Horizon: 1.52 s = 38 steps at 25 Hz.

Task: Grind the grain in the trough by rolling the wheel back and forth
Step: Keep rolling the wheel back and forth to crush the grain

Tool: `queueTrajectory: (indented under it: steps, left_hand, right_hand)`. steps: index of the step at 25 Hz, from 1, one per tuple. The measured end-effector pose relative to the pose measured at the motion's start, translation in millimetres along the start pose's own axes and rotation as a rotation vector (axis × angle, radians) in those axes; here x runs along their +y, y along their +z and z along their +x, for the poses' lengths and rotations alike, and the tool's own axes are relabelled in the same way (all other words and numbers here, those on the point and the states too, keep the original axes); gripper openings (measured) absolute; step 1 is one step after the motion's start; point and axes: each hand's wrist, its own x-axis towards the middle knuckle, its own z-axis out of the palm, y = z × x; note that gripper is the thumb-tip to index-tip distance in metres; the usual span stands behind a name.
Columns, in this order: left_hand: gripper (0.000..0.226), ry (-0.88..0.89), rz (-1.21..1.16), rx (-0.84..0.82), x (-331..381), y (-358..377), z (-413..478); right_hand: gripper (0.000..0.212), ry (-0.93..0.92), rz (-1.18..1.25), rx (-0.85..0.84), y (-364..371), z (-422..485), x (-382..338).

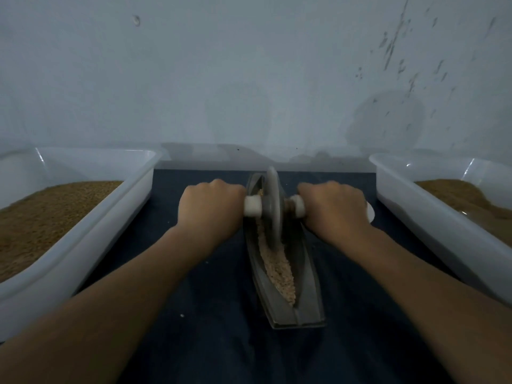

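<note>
Two hands, the left hand [210, 206] and the right hand [332, 209], are seen curled tightly round the white axle [252, 205], most of it hidden by the fists, on either side of one grey wheel [273, 200]. The wheel is stood upright towards the far end of one boat-shaped trough [304, 300]. Pale crushed grain [277, 267] is spread along the groove. The trough is flanked by two white tubs of brown meal, the left tub [97, 231] and the right tub [429, 225], on a dark blue cloth [207, 342].
</note>
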Motion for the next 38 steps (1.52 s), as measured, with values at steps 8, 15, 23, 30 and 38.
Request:
queueTrajectory:
  steps: [8, 15, 23, 30, 38]
  left_hand:
    - [0.040, 0.130, -0.002, 0.119, -9, -12, -41]
    - [0.015, 0.024, -0.016, 0.005, -5, 5, -9]
    - [0.034, 0.101, -0.012, 0.131, -4, -13, -36]
    - [0.034, 0.061, 0.062, 0.047, 2, -7, -25]
    - [0.021, 0.090, -0.006, 0.064, -1, -15, -24]
  right_hand:
    - [0.038, -0.147, -0.012, 0.096, -11, -39, 11]
    - [0.023, -0.067, -0.063, 0.073, 4, -11, 8]
    - [0.042, -0.099, -0.031, 0.110, -8, -39, 8]
    - [0.037, -0.039, -0.086, 0.111, 2, -33, 8]
    - [0.025, -0.078, 0.012, -0.006, -3, -24, 9]
